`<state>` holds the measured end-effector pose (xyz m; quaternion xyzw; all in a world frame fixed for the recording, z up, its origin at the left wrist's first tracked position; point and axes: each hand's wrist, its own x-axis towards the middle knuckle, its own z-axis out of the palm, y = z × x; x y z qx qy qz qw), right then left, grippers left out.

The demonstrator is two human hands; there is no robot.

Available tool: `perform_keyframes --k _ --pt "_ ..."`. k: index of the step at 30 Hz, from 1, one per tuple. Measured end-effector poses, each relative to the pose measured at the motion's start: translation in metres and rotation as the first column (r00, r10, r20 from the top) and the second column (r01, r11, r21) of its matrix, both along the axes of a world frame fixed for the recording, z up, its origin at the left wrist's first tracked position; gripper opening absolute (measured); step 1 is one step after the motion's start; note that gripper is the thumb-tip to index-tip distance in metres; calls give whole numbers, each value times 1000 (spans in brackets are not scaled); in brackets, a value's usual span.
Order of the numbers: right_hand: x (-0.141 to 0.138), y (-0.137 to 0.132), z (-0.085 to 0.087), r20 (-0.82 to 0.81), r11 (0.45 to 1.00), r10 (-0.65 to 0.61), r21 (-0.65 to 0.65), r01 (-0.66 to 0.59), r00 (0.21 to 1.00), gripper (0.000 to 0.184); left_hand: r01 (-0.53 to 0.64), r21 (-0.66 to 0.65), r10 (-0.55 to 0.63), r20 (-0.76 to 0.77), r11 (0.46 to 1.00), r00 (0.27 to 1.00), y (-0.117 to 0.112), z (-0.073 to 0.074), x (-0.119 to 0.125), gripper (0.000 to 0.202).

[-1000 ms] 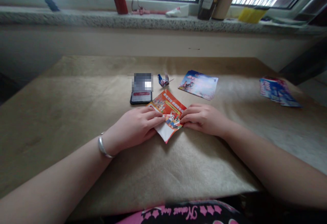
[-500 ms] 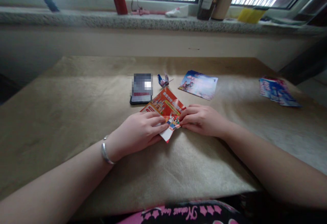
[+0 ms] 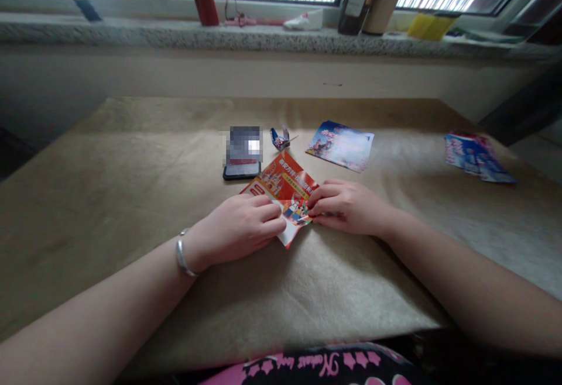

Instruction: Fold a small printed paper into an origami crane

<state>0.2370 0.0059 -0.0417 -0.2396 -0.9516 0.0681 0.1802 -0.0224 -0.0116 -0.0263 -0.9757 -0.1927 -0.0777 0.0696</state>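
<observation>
A red and orange printed sheet of paper lies turned like a diamond on the table, with a crease across it and a pale near corner. My left hand grips its left side, fingers curled over the edge; the thumb is hidden. At the right corner, my right hand pinches the paper between fingers and thumb. Just beyond the sheet stands a small folded paper crane, blue and patterned. A phone lies left of the crane, its screen blurred out.
A stack of blue printed sheets lies behind my right hand. More blue leaflets are fanned out at the table's right. On the stone windowsill stand a red container, a dark bottle and a yellow item.
The fingers of my left hand have curled in and drawn slightly left, uncovering more of the paper's middle. My right hand stays at the same corner.
</observation>
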Motion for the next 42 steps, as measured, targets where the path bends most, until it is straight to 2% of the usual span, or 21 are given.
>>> perform_keyframes --k 6,9,16,23,30,34,36,39,42 --pt "-4 -2 2 36 998 -2 61 0 999 20 21 87 -20 -14 996 1000 -4 1 3 19" --pt "-4 -2 2 48 998 -1 59 -2 999 18 32 91 -28 -37 995 999 -3 0 2 19" --pt "-3 -4 1 47 999 4 53 -7 999 19 -19 -45 21 52 999 998 3 -6 0 18" --pt "-6 -5 1 28 997 -7 75 5 1000 21 -45 -111 60 135 993 989 2 -5 -1 22" --pt "-13 -10 -4 52 998 -27 63 23 998 20 -175 -235 232 243 956 942 1 -10 -3 26" --pt "-15 -13 -5 38 997 -78 24 78 996 16 -263 -369 358 216 891 908 4 -15 -6 29" --pt "-14 -13 -5 8 995 -101 -25 101 995 15 -285 -407 383 182 868 906 7 -15 -6 29" --pt "-12 -12 -5 -24 988 -129 -90 127 991 13 -295 -402 374 135 867 917 10 -15 -5 29" --pt "-10 -10 -6 -35 982 -154 -120 149 987 10 -319 -338 368 92 885 925 10 -15 -4 28"
